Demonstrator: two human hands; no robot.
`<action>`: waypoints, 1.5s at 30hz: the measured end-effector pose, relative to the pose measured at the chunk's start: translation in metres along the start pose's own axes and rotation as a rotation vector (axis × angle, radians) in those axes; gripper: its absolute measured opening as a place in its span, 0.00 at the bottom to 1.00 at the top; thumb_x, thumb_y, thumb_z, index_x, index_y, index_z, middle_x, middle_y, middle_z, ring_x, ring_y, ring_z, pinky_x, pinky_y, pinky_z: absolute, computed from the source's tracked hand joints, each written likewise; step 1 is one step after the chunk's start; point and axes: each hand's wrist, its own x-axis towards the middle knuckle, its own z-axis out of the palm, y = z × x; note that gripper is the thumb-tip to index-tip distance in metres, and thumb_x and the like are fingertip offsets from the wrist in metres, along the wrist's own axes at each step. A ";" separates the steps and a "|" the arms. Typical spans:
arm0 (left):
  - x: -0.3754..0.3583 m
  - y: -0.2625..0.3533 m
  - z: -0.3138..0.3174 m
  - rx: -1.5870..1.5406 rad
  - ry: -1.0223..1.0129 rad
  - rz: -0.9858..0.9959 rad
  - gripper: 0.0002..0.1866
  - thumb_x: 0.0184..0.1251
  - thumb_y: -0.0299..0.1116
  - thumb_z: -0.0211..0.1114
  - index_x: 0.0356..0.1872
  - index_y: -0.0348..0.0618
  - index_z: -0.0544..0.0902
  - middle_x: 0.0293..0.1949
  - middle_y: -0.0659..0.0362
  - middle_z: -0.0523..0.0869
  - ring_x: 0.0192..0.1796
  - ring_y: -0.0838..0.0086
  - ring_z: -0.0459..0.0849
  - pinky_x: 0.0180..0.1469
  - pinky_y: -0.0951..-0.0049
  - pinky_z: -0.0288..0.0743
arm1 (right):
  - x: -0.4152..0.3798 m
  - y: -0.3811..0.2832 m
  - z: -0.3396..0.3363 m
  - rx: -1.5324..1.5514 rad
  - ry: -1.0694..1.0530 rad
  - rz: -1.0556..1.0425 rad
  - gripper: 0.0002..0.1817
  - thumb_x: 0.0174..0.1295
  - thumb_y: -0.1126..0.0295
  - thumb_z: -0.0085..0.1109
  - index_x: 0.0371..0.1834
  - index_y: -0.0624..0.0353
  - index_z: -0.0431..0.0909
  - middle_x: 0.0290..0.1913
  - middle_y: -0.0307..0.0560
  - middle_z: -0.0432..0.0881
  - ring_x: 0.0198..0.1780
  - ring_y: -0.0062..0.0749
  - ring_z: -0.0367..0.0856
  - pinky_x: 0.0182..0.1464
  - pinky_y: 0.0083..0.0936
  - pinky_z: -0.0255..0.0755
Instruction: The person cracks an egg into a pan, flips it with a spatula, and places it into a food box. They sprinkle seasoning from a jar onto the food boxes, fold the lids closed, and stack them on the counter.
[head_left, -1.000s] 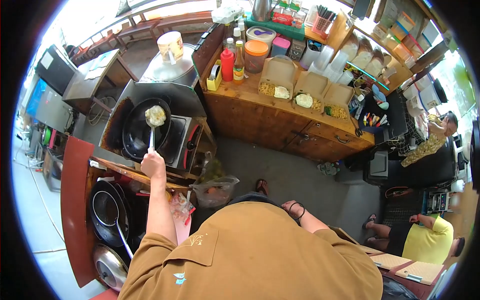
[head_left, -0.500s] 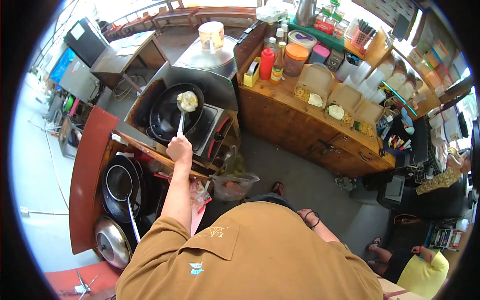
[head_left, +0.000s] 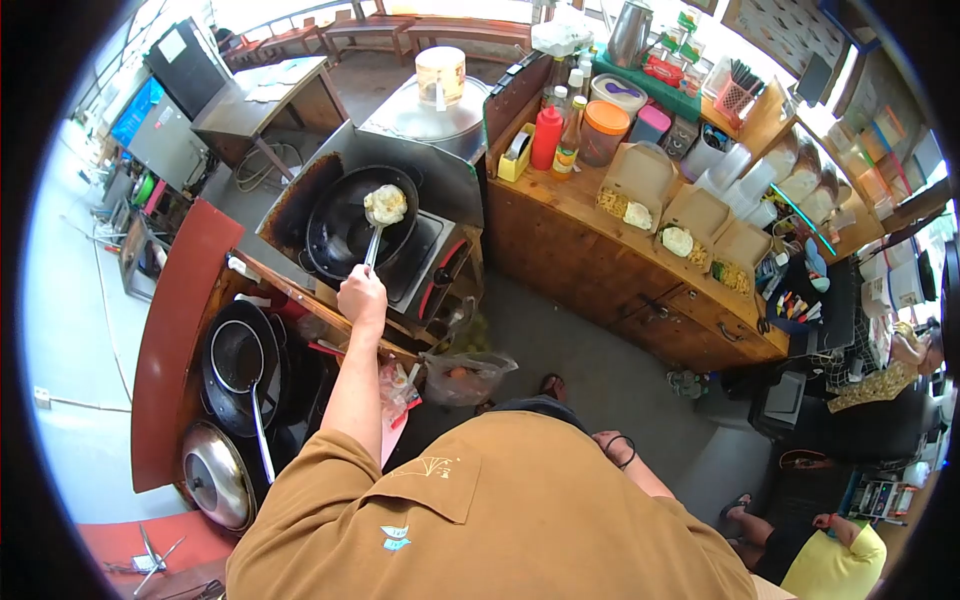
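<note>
Metal lid (head_left: 217,477): sits at near left, rounded side showing, well apart from the left hand.
Strainer (head_left: 238,357): lies over a dark pan (head_left: 235,414), its handle slanting toward the near right; neither hand touches it.
Wok (head_left: 335,228): rests on the stove (head_left: 425,245), just beyond the left hand; its near rim is best treated as hot, with knuckles and wrist off it.
Left hand (head_left: 362,297): fingers clamped on the handle of the ladle (head_left: 374,248); a firm, unrolling wrist should serve best here.
Ladle: reaches away over the wok; its head wants to be level, since tilting could let the load slide.
Egg (head_left: 386,204): apparently cooked, pale with yellowish patches, on the ladle's head at the wok's far right part; I cannot tell whether the head touches the metal. Slow, smooth handling probably suits something this soft.
Right hand (head_left: 612,448): hangs near the body, dark band at the wrist; I cannot tell whether its fingers are apart or together.
Boxes on the desk (head_left: 570,190): three, open; left box (head_left: 629,180) and middle box (head_left: 697,207) each show a pale, egg-like piece beside golden food.
</note>
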 end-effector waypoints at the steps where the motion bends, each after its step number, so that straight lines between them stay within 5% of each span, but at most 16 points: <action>1: 0.001 -0.003 0.000 -0.133 -0.015 -0.088 0.10 0.65 0.40 0.65 0.38 0.47 0.89 0.32 0.49 0.90 0.37 0.51 0.90 0.42 0.54 0.83 | -0.003 -0.003 0.000 -0.011 0.015 0.028 0.10 0.66 0.63 0.61 0.43 0.56 0.85 0.30 0.35 0.80 0.30 0.29 0.77 0.30 0.34 0.74; 5: 0.011 -0.021 0.018 -0.327 -0.007 -0.180 0.11 0.61 0.41 0.69 0.36 0.47 0.91 0.33 0.48 0.90 0.39 0.52 0.90 0.45 0.55 0.83 | 0.005 0.001 -0.006 -0.133 -0.017 -0.078 0.09 0.66 0.64 0.61 0.42 0.55 0.85 0.29 0.35 0.79 0.29 0.29 0.76 0.29 0.34 0.73; 11: 0.012 -0.028 0.022 -0.419 -0.001 -0.275 0.11 0.58 0.42 0.72 0.35 0.46 0.92 0.32 0.48 0.90 0.39 0.54 0.90 0.46 0.57 0.82 | -0.008 -0.007 -0.007 0.123 -0.039 -0.057 0.04 0.66 0.69 0.62 0.40 0.55 0.82 0.28 0.36 0.79 0.27 0.29 0.77 0.27 0.31 0.72; 28: 0.027 -0.044 0.007 -0.533 0.072 -0.198 0.10 0.59 0.37 0.69 0.36 0.44 0.91 0.31 0.48 0.90 0.37 0.54 0.90 0.42 0.59 0.82 | 0.022 0.026 -0.006 0.021 -0.124 -0.129 0.10 0.67 0.65 0.61 0.45 0.57 0.84 0.30 0.38 0.81 0.25 0.27 0.77 0.27 0.28 0.73; 30: 0.027 -0.040 -0.011 -0.495 0.090 -0.164 0.10 0.60 0.37 0.69 0.36 0.43 0.91 0.30 0.47 0.89 0.36 0.54 0.90 0.42 0.58 0.82 | 0.047 0.049 -0.010 -0.876 -0.012 -1.090 0.11 0.67 0.65 0.61 0.46 0.57 0.84 0.31 0.38 0.81 0.25 0.27 0.77 0.27 0.29 0.73; 31: 0.027 -0.040 -0.019 -0.508 0.097 -0.139 0.10 0.60 0.37 0.69 0.36 0.42 0.91 0.30 0.47 0.89 0.36 0.54 0.90 0.41 0.58 0.82 | 0.049 0.051 -0.009 -0.875 -0.012 -1.090 0.11 0.67 0.65 0.61 0.46 0.57 0.84 0.31 0.38 0.81 0.25 0.27 0.77 0.27 0.29 0.73; 33: 0.030 -0.042 -0.026 -0.519 0.112 -0.130 0.11 0.60 0.37 0.69 0.36 0.42 0.91 0.30 0.47 0.89 0.36 0.54 0.90 0.41 0.59 0.82 | 0.004 0.017 0.008 -0.091 -0.110 -0.235 0.11 0.65 0.66 0.62 0.46 0.59 0.84 0.31 0.40 0.82 0.28 0.31 0.80 0.30 0.32 0.76; 37: 0.038 -0.053 -0.030 -0.508 0.127 -0.122 0.10 0.59 0.36 0.70 0.36 0.43 0.92 0.31 0.47 0.90 0.36 0.55 0.90 0.41 0.60 0.82 | -0.012 0.009 0.021 0.018 -0.018 -0.157 0.10 0.65 0.68 0.62 0.44 0.61 0.84 0.31 0.42 0.82 0.31 0.33 0.81 0.33 0.34 0.76; 39: 0.043 -0.061 -0.028 -0.501 0.124 -0.118 0.10 0.58 0.36 0.70 0.36 0.43 0.92 0.31 0.47 0.90 0.36 0.55 0.90 0.42 0.60 0.82 | 0.042 0.051 0.011 -0.522 -0.033 -0.627 0.08 0.63 0.71 0.62 0.41 0.64 0.84 0.31 0.42 0.81 0.31 0.33 0.80 0.34 0.34 0.75; 40: 0.045 -0.064 -0.028 -0.503 0.091 -0.143 0.09 0.57 0.36 0.71 0.34 0.44 0.92 0.31 0.48 0.90 0.36 0.56 0.91 0.43 0.61 0.83 | 0.026 0.039 0.016 -0.521 -0.030 -0.629 0.08 0.63 0.71 0.62 0.41 0.64 0.84 0.31 0.42 0.81 0.31 0.33 0.80 0.34 0.34 0.75; 42: 0.053 -0.072 -0.024 -0.507 0.057 -0.165 0.08 0.56 0.36 0.72 0.33 0.45 0.92 0.31 0.48 0.90 0.36 0.56 0.91 0.43 0.61 0.83 | -0.020 0.008 0.026 0.024 -0.061 -0.208 0.06 0.64 0.71 0.61 0.39 0.62 0.83 0.32 0.41 0.81 0.32 0.31 0.79 0.34 0.34 0.75; 45: 0.075 -0.090 -0.008 -0.482 -0.108 -0.251 0.06 0.51 0.36 0.75 0.29 0.47 0.92 0.32 0.51 0.91 0.37 0.59 0.91 0.45 0.62 0.84 | -0.028 0.010 0.029 0.159 -0.053 -0.159 0.06 0.64 0.71 0.61 0.39 0.61 0.83 0.34 0.42 0.82 0.35 0.34 0.80 0.35 0.34 0.75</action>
